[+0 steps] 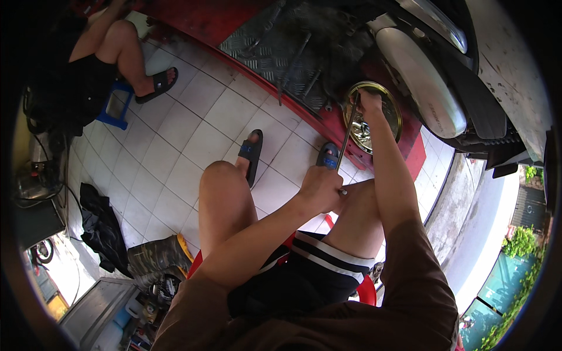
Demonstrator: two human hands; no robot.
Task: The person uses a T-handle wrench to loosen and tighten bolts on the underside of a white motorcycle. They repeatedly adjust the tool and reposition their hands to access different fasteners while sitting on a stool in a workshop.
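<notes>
A long, thin metal rod [349, 136] slants up from my left hand [321, 190]. That hand is closed round its near end, and a short metal tip sticks out beside the thumb. My right hand [370, 102] is closed at the far end, with its fingers partly hidden. Just beneath the right hand lies a round, gold-rimmed thing [398, 120], dish-like, with shiny metal parts inside. Whether it is a bowl or a small wheel I cannot make out. It rests at the corner of a red platform [417, 159].
A motorcycle with a silver exhaust [418, 82] stands on the right. Several wrenches lie on the platform's tread plate [263, 55]. Another person [105, 64] sits at the far left on a blue stool [117, 106]. A black cloth [100, 219] and a camouflage bag [157, 257] are on the tiles.
</notes>
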